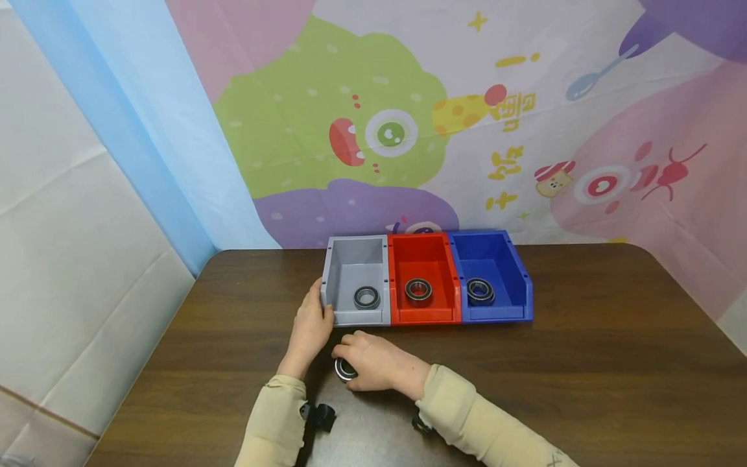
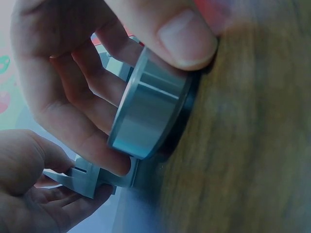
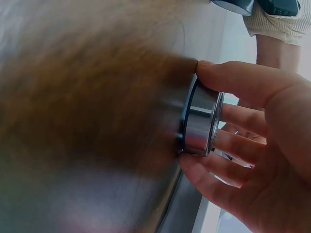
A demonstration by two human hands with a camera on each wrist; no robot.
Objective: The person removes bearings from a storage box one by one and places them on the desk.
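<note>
My right hand (image 1: 376, 363) holds a metal ball bearing (image 1: 345, 370) just in front of the bins. In the right wrist view, thumb and fingertips pinch this bearing (image 3: 200, 119) by its outer rim, close against the tabletop. The left hand (image 1: 309, 329) grips the front left corner of the grey bin (image 1: 357, 251), thumb at the front and fingers along the side wall. That grip shows in the left wrist view too, with the bin's edge (image 2: 83, 182) between thumb and fingers. One bearing (image 1: 366, 298) lies flat inside the grey bin, near its front.
Joined to the grey bin's right are a red bin (image 1: 423, 250) and a blue bin (image 1: 481, 250). A bearing (image 1: 418, 292) lies in the red one, another bearing (image 1: 480, 292) in the blue. The bins stand at the brown table's (image 1: 613, 337) back edge, before a printed cloth (image 1: 350, 78).
</note>
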